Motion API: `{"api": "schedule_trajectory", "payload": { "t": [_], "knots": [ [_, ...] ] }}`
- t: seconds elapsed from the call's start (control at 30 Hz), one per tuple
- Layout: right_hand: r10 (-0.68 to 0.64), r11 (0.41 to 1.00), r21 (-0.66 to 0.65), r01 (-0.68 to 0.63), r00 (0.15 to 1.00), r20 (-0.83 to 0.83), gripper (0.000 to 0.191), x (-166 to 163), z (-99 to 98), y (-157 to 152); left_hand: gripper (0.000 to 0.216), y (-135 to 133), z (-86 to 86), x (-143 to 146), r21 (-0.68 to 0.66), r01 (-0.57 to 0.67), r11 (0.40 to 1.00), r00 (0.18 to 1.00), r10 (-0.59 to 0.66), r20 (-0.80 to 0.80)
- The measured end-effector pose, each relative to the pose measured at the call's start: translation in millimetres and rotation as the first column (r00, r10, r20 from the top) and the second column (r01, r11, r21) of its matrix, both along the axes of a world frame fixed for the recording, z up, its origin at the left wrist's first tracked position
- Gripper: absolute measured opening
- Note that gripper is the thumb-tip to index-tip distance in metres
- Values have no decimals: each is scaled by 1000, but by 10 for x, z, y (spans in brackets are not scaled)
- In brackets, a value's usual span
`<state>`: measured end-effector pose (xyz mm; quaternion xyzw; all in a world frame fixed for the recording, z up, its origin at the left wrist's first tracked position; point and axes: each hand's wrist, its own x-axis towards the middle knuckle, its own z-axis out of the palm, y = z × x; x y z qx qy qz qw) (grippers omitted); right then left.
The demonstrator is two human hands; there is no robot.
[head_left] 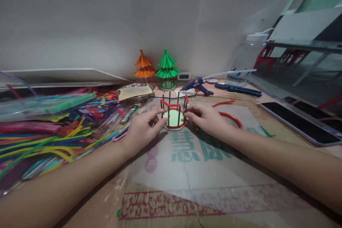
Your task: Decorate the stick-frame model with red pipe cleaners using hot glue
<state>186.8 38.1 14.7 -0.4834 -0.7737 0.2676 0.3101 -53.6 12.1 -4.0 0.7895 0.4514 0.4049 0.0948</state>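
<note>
Between my hands stands a small pavilion-like frame, with several dark brown posts rising from a pale green round base rimmed in red. A red pipe cleaner runs around the posts partway up, and its loose end points upward at the right. My left hand has its fingers curled at the frame's left side, steadying it near a post. At the right side, my right hand pinches the red pipe cleaner against a post. The fingertips partly hide both contact points.
An orange tiered model and a green tiered model stand by the wall. Behind the frame lies a blue glue gun. Many coloured pipe cleaners pile at left. A phone and a bottle are at right.
</note>
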Motion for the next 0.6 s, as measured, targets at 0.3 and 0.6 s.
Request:
{"api": "schedule_trajectory", "payload": {
  "t": [0.3,0.6],
  "knots": [
    [-7,996,90,2,999,53,16,-15,2,12,28,-12,79,216,-249,95,964,981,-48,187],
    [-18,998,56,14,998,60,18,-19,15,-6,20,-11,135,187,-227,40,973,986,-2,166]
  ]
}}
